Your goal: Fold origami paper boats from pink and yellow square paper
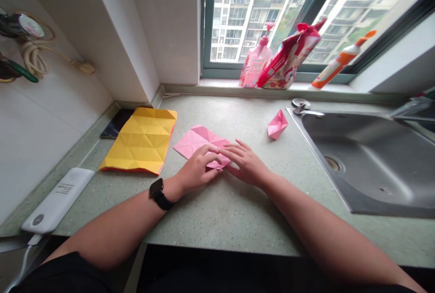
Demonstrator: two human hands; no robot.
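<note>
From close above the counter (217, 220), the head camera looks forward and down, window (251, 16) ahead.

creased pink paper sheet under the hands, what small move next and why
Probably press the creased pink paper sheet along its right end: the left hand and right hand both have fingers there, and crease lines cross its surface.

Flat pink paper (200, 138) partly hidden under fingers (234, 155)

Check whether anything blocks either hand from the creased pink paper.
Nothing visible does: the left hand and right hand are both at the right end of the pink paper. The folded pink piece sits apart, near the sink.
</note>
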